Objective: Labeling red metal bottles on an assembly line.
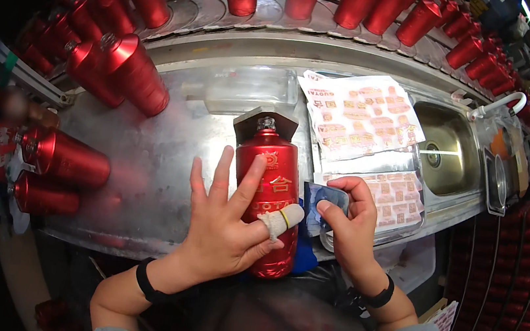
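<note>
A red bottle with gold characters lies in front of me, its clear-topped neck pointing away and resting at a dark angular holder. Over its left side my left hand is spread, fingers apart. A white cloth cover with a yellow band wraps its index finger, which reaches across the bottle's front. Just right of the bottle, my right hand pinches a small dark blue flat piece, perhaps a folded cloth or pad. Blue material shows below it, by the bottle's base.
Sheets of printed labels lie right of the bottle, beside a metal sink. A clear plastic tray sits behind. More red bottles stand or lie at left, and others ride a curved conveyor at the back.
</note>
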`<state>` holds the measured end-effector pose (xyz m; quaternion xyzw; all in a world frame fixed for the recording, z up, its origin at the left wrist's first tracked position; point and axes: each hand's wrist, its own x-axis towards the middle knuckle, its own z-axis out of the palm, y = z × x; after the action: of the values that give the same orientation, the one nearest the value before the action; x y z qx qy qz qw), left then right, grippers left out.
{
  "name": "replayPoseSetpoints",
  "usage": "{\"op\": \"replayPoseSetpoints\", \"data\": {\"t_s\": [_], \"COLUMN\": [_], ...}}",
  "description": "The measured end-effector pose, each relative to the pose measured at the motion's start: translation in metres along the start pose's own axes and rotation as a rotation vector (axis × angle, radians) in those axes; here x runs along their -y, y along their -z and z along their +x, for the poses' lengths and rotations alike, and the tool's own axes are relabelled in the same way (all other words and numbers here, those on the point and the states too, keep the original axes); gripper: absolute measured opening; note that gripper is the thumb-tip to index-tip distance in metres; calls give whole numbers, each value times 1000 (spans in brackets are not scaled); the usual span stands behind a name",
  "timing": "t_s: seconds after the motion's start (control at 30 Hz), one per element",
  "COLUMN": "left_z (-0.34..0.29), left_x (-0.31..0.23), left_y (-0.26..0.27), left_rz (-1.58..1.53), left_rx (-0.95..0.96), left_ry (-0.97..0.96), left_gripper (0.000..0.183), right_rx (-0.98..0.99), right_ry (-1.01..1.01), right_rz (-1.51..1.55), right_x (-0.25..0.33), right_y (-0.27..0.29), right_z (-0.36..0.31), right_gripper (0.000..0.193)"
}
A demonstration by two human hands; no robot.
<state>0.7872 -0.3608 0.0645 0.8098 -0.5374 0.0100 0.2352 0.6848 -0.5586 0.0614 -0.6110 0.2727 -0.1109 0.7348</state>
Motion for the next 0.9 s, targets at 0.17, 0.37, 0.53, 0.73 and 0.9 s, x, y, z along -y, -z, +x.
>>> {"op": "replayPoseSetpoints", "data": {"t_s": [0.17,0.37,0.53,0.73,0.9], "left_z": [-28,-45,-55,-42,-9], "left_x": [0,-2,0,-1,1], "left_y": [-15,-26,-30,-17,-2], "left_rz": [-77,-169,-345,-237,-86], "left_rx": [-56,-78,-187,-161,-135], "left_ry": [197,338,422,326,190], "left_gripper": [36,66,47,42,36], "right_rx": [105,96,104,110,109], "right_ry": [66,5,29,24,4], "right_rz": [-26,-13,-13,11,8], "right_x": [2,-7,-13,-13,-11], "right_y": [-17,-12,-10,-10,-10], "right_z": [-9,-7,-5,-5,-7], "right_gripper": [29,29,28,27,28]}}
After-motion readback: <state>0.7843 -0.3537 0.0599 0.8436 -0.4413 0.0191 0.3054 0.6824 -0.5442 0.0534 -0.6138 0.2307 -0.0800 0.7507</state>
